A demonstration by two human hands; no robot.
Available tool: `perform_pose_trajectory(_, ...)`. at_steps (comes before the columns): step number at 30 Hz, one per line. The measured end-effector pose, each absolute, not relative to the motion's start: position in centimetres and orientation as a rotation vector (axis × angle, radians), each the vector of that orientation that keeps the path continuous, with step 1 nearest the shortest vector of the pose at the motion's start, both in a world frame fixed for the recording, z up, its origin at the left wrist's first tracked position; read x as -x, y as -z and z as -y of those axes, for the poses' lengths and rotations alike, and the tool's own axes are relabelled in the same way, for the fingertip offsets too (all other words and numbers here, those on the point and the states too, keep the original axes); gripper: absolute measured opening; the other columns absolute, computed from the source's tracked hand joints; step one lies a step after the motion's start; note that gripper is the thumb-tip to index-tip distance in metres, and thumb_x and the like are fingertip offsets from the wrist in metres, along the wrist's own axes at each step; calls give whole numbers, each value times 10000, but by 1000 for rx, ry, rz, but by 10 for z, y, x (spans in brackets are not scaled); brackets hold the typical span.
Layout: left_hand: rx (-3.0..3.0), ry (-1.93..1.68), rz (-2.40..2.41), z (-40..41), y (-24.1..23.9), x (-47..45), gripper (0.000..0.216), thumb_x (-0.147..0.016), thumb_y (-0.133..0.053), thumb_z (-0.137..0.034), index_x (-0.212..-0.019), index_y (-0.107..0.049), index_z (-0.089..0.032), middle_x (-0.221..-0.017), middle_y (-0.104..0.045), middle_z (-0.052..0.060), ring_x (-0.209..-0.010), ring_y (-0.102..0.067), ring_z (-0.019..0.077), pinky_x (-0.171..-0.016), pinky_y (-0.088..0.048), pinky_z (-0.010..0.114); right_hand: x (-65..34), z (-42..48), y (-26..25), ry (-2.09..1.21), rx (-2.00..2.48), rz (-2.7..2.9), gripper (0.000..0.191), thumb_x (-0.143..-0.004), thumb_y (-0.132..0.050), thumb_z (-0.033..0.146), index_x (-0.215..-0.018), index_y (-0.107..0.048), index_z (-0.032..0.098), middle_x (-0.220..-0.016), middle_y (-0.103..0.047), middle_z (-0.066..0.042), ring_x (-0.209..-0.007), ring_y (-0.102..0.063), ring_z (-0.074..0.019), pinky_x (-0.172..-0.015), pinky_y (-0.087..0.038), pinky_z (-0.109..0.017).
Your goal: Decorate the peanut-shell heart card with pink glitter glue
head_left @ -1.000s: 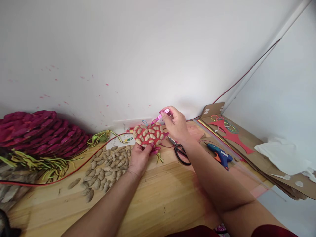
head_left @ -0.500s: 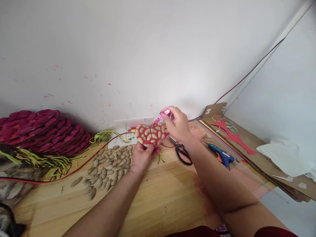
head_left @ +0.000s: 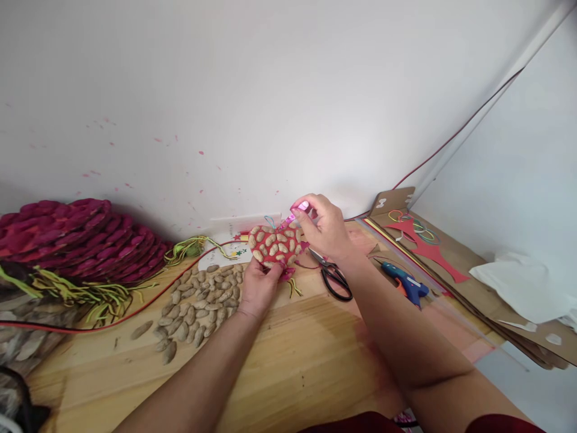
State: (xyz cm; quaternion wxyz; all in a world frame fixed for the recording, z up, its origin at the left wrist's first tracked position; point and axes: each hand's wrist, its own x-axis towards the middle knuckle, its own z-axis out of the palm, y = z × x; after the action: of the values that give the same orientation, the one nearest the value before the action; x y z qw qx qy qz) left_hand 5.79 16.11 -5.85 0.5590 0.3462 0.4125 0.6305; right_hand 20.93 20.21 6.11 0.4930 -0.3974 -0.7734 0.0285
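Note:
My left hand point(head_left: 261, 285) is closed on the lower edge of a red craft piece point(head_left: 269, 254) covered with whole peanuts, thumb in front. A small blue loop point(head_left: 269, 221) stands up from its top edge. My right hand point(head_left: 324, 228) pinches a narrow, shiny pink-and-white patterned thing point(head_left: 292, 218). Its lower end meets the top of the piece; whether it is a tool or a strip I cannot make out. Yellow-green yarn ends point(head_left: 294, 287) hang below the piece. Black-handled scissors point(head_left: 336, 282) lie beneath my right wrist.
Loose peanuts point(head_left: 198, 307) spread over the wooden table point(head_left: 270, 367) on the left. Behind them are stacked magenta pieces point(head_left: 81, 240) with yarn tassels and a red cord point(head_left: 135, 311). On the right lie a blue glue gun point(head_left: 406, 284), cardboard point(head_left: 455, 294) and a red cutout point(head_left: 430, 249).
The pink-and-white thing's lower end has sunk slightly at the top edge of the peanut-covered piece. Both hands keep their grips; the view has shifted a little.

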Motion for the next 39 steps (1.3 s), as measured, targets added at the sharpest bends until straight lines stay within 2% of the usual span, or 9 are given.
perform_pose_trajectory(4,-811,-1486,-954,-161,58,-58,525,-610,-934,-384,-1030,-685,-192,-974,-799,63,-748,-725,191,-691,-633,311,-209,-204,-59,-75,956,1914,155,-999,-594,336,-907,-682,248,-893,-746,-24,-873,-645,-197,-860,-490,-338)
perform_pose_trajectory(11,-794,-1467,-971,-162,58,-58,521,-603,-929,-360,-1035,-694,-186,-1015,-807,81,-749,-753,201,-710,-642,327,-210,-202,-60,-83,964,1900,145,-997,-596,321,-913,-683,242,-913,-749,-27,-876,-642,-194,-865,-488,-336)
perform_pose_trajectory(19,-783,-1452,-968,-162,57,-58,586,-600,-925,-386,-1081,-659,-182,-1009,-801,73,-710,-762,201,-647,-639,316,-213,-205,-58,-53,936,1924,133,-996,-595,300,-923,-679,228,-903,-744,-36,-866,-633,-197,-855,-492,-341)
perform_pose_trajectory(24,-794,-1441,-961,-163,60,-57,570,-606,-923,-411,-1056,-659,-182,-955,-802,67,-686,-755,201,-686,-659,357,-215,-204,-61,-46,953,1922,119,-988,-595,278,-912,-674,234,-903,-745,-36,-867,-632,-202,-850,-490,-349)
perform_pose_trajectory(28,-819,-1445,-960,-164,62,-57,594,-621,-920,-435,-1095,-663,-185,-1041,-804,90,-744,-769,217,-711,-662,374,-212,-204,-60,-57,917,1931,120,-991,-602,291,-914,-673,235,-897,-743,-27,-871,-638,-196,-852,-490,-339)
perform_pose_trajectory(34,-832,-1425,-968,-165,64,-56,596,-625,-920,-481,-1073,-672,-177,-1000,-800,88,-724,-749,209,-729,-655,383,-211,-205,-60,-32,915,1955,122,-986,-605,270,-883,-658,232,-865,-728,-28,-883,-636,-201,-850,-484,-336)
perform_pose_trajectory(39,-912,-1462,-1002,-166,68,-56,555,-646,-902,-488,-1053,-692,-174,-1036,-798,104,-795,-747,219,-741,-640,363,-210,-204,-61,-42,858,1937,117,-1000,-602,264,-912,-668,223,-879,-736,-26,-878,-644,-192,-852,-484,-329)
